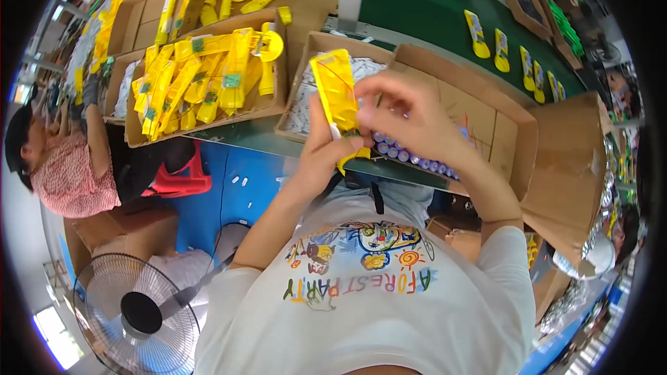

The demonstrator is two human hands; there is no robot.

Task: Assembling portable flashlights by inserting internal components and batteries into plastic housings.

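Note:
My left hand [324, 140] is wrapped round a long yellow plastic casing [333, 76], which it holds tilted upright in front of my body. A thin dark red wire runs across the casing's upper part. My right hand [410, 114] is at the casing's right side, its fingers bent together in a pinch. Something small shows between those fingertips, too little of it to name. Just below my right hand, a row of purple cylindrical batteries [417, 160] stands along the near edge of a cardboard box [479, 97].
A cardboard box [208, 128] of yellow casings with green circuit boards stands at the left. Small white pieces [299, 107] fill a box behind my left hand. Several yellow units [476, 35] lie on the green conveyor belt [417, 0]. A co-worker [73, 167] sits at far left, near a fan [139, 312].

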